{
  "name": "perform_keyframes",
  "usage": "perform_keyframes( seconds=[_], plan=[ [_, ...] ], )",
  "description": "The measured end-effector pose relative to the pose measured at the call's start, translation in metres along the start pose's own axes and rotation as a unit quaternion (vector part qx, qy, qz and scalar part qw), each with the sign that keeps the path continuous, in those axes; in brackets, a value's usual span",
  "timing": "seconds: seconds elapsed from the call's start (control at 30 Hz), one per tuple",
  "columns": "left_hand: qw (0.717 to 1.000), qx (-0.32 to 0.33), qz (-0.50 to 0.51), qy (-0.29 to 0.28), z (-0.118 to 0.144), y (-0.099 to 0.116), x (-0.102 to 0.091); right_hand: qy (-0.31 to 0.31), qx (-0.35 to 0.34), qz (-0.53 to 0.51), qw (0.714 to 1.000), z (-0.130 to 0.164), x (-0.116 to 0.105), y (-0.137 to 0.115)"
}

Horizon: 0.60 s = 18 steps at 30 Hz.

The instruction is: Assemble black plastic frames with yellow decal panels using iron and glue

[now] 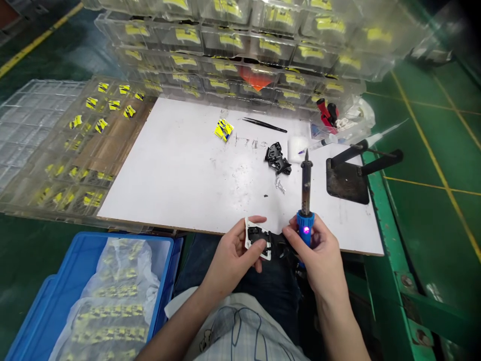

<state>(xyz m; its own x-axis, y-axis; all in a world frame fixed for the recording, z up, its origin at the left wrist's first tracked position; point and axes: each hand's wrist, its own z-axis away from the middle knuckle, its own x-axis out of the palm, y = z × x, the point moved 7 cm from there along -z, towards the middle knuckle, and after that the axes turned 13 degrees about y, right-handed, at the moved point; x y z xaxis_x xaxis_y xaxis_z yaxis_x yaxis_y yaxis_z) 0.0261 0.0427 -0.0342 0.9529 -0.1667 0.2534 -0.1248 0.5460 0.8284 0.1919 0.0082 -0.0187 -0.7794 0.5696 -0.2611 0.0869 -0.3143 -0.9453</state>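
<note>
While the left hand (233,254) pinches one white-and-black plastic part (257,235) just off the near edge of the tabletop (180,165), the right hand (320,248) grips one soldering iron (305,215), tip up, with one black piece (278,245) at its thumb. Farther off lie one yellow piece (224,130) and one pair of tweezers (265,124); one black stand (347,185) is at right.

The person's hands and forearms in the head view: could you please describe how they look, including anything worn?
The left hand and right hand are bare, with no glove, ring or watch showing. No sleeve covers the visible forearms. Nearby shows a pale checked garment with dark line drawings.
</note>
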Motion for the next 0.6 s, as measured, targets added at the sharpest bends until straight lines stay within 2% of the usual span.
perform_keyframes(
  seconds=[0.13, 0.3, 0.47, 0.6],
  plan=[
    [0.998, -0.036, 0.034, -0.041, 0.005, -0.004, 0.003, -0.037, -0.019, 0.021, 0.999, -0.007, 0.007, -0.012],
    [0.998, -0.024, 0.063, -0.009, 0.006, -0.003, -0.002, -0.090, 0.003, -0.041, 0.995, -0.006, 0.014, -0.009],
    [0.996, -0.024, 0.086, -0.003, 0.005, -0.003, -0.002, -0.075, 0.014, -0.074, 0.994, -0.007, 0.011, -0.002],
    [0.990, -0.074, 0.119, -0.033, 0.006, -0.005, 0.002, -0.070, 0.033, -0.089, 0.993, -0.007, 0.010, 0.000]
  ],
)
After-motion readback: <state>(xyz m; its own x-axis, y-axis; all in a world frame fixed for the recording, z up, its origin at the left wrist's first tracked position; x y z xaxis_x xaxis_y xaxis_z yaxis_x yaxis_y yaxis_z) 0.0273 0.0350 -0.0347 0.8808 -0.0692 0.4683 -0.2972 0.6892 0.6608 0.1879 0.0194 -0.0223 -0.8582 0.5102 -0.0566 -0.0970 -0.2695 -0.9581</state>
